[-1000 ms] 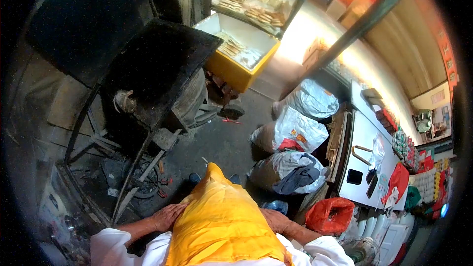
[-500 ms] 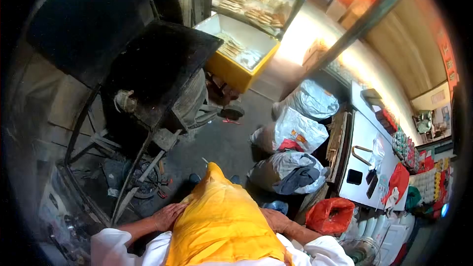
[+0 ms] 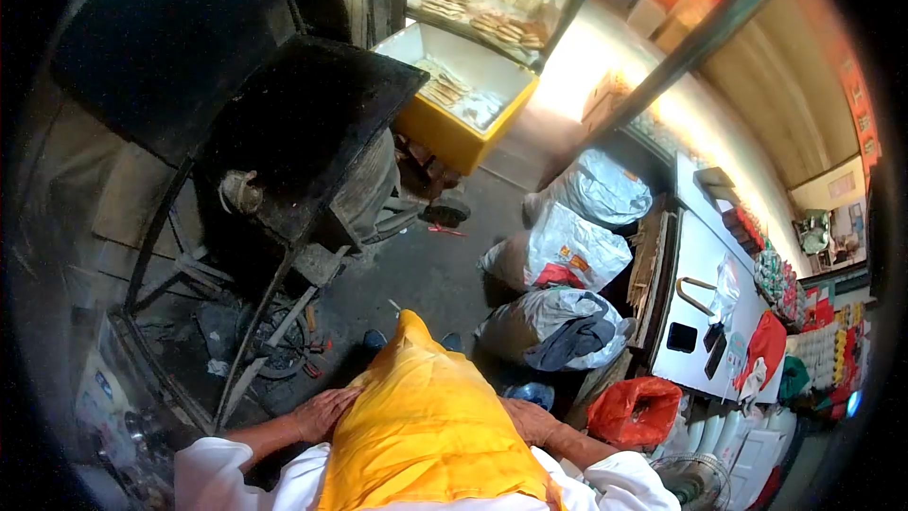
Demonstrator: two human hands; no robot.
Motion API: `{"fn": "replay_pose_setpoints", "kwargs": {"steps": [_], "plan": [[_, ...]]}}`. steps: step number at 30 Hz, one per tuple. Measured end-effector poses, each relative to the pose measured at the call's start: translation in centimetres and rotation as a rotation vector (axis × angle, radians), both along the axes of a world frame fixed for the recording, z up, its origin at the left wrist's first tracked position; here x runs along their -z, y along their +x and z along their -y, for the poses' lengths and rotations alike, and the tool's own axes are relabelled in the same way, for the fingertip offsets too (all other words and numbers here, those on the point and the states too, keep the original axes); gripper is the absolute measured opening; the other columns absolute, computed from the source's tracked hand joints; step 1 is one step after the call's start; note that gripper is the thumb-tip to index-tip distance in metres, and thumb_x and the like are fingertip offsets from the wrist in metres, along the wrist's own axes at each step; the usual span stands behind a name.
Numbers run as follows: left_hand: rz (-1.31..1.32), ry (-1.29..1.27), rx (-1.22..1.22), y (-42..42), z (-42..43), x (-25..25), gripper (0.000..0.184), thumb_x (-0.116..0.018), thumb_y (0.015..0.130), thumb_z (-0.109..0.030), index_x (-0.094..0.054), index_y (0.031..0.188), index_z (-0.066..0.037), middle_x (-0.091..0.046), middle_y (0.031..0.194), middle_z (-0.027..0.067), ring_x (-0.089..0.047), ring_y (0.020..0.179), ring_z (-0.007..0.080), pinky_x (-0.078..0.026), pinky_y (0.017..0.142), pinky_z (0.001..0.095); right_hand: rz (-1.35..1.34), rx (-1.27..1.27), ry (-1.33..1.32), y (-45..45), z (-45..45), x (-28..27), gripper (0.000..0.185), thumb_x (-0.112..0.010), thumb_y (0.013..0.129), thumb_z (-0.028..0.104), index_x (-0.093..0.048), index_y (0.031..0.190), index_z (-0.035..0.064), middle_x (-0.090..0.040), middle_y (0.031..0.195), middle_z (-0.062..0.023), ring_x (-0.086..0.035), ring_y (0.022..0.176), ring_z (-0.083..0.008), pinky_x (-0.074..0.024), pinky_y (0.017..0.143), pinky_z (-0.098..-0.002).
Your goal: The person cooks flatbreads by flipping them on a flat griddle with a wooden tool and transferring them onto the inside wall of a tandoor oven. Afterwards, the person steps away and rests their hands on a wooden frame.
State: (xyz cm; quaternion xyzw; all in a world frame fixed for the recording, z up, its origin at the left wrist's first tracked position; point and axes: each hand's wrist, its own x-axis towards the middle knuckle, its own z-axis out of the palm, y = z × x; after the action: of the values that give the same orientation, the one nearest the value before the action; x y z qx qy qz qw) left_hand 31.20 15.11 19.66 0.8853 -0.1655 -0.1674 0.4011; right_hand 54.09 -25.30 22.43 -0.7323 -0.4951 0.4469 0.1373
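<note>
A yellow apron [image 3: 426, 416] covers my lap at the bottom centre. My left hand [image 3: 326, 414] rests against the apron's left side, its fingers stretched and partly tucked under the cloth edge. On the other side, my right hand [image 3: 530, 419] lies by the apron's right edge, with its fingertips hidden behind the cloth. Nothing held shows in either hand.
A black stove-like stand [image 3: 303, 132] with a metal frame is at the left. Beyond it sits a yellow box [image 3: 454, 137] of flatbreads, near a glass case [image 3: 492, 9]. Full sacks [image 3: 567, 251], a red bag [image 3: 634, 414] and a white table [image 3: 705, 298] line the right.
</note>
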Motion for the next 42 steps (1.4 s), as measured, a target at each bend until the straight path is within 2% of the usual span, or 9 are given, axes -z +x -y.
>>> {"fn": "replay_pose_setpoints", "kwargs": {"steps": [18, 20, 24, 32, 42], "plan": [[0.011, -0.023, -0.013, 0.7, -0.3, -0.3, 0.079, -0.059, 0.073, -0.003, -0.017, 0.140, 0.002, -0.024, 0.146, 0.0187, -0.032, 0.131, 0.0339, -0.030, 0.107, 0.0427, -0.038, 0.018, -0.006, 0.4, -0.3, 0.3, 0.060, -0.038, 0.091, 0.033, -0.025, 0.139, -0.0010, -0.032, 0.142, -0.0245, -0.038, 0.128, -0.0356, -0.0303, 0.107, -0.0409], [-0.008, -0.009, -0.016, 0.7, -0.3, -0.3, 0.081, -0.060, 0.072, -0.003, -0.017, 0.140, 0.003, -0.024, 0.146, 0.0188, -0.033, 0.131, 0.0341, -0.030, 0.107, 0.0424, -0.048, 0.015, 0.052, 0.4, 0.0, 1.0, 0.060, -0.038, 0.091, 0.033, -0.025, 0.139, -0.0010, -0.032, 0.142, -0.0245, -0.038, 0.128, -0.0360, -0.0304, 0.107, -0.0408], [-0.006, 0.004, -0.013, 0.6, -0.4, -0.2, 0.079, -0.058, 0.073, -0.003, -0.017, 0.140, 0.003, -0.024, 0.146, 0.0188, -0.033, 0.130, 0.0344, -0.030, 0.107, 0.0421, -0.080, 0.027, 0.081, 0.5, -0.1, 1.1, 0.061, -0.039, 0.090, 0.033, -0.025, 0.139, -0.0013, -0.031, 0.142, -0.0248, -0.037, 0.128, -0.0364, -0.0302, 0.107, -0.0406], [0.010, -0.016, -0.027, 1.0, -0.5, -0.6, 0.073, -0.056, 0.077, -0.005, -0.020, 0.139, 0.004, -0.025, 0.146, 0.0200, -0.035, 0.129, 0.0354, -0.030, 0.107, 0.0429, -0.009, -0.007, -0.034, 0.8, -1.2, -0.8, 0.062, -0.038, 0.090, 0.033, -0.024, 0.138, -0.0032, -0.030, 0.143, -0.0254, -0.038, 0.127, -0.0367, -0.0303, 0.107, -0.0405], [0.022, -0.029, -0.017, 0.8, -0.7, -0.2, 0.070, -0.053, 0.078, -0.006, -0.021, 0.139, 0.004, -0.024, 0.146, 0.0208, -0.036, 0.127, 0.0366, -0.031, 0.106, 0.0438, 0.028, -0.043, 0.017, 0.7, -0.7, 0.2, 0.062, -0.039, 0.090, 0.034, -0.026, 0.138, -0.0036, -0.031, 0.142, -0.0251, -0.040, 0.125, -0.0362, -0.0323, 0.105, -0.0410]]}}
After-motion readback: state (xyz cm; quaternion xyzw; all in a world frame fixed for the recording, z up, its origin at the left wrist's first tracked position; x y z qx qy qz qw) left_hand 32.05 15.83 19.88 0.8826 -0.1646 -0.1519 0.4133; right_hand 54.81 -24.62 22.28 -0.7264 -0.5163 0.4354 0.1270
